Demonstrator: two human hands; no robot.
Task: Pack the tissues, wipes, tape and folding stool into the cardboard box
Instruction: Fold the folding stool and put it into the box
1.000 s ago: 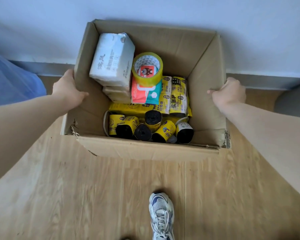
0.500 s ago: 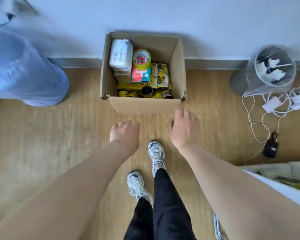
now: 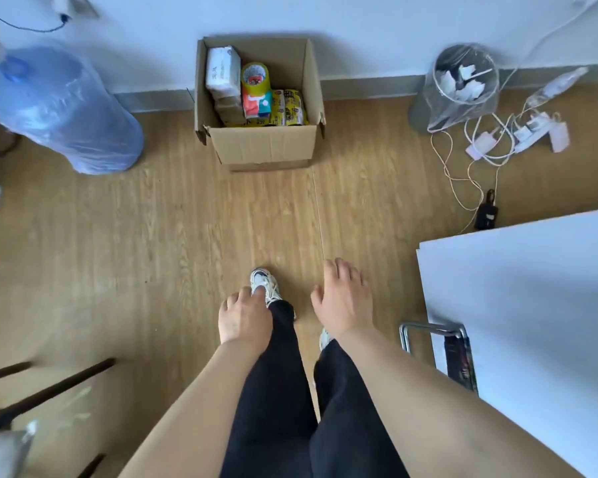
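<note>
The open cardboard box (image 3: 263, 146) stands on the wooden floor against the white wall, far ahead of me. Inside it I see a white tissue pack (image 3: 221, 69), a yellow roll of tape (image 3: 254, 76), an orange and teal wipes pack (image 3: 256, 103) and yellow packs (image 3: 288, 106). My left hand (image 3: 244, 315) and my right hand (image 3: 344, 300) hang in front of my legs, well short of the box, both holding nothing with fingers loosely apart. A chrome-framed object (image 3: 439, 346), possibly the folding stool, shows by the white table.
A large blue water bottle (image 3: 61, 108) stands at the left. A bin lined with clear plastic (image 3: 463, 82), a power strip with chargers (image 3: 518, 132) and cables lie at the right. A white table (image 3: 532, 322) fills the right foreground. Dark chair legs (image 3: 45, 391) sit lower left.
My hands let go of the box sides and drew back. I have stepped away, so the box now looks smaller and farther, and the table has come into view.
</note>
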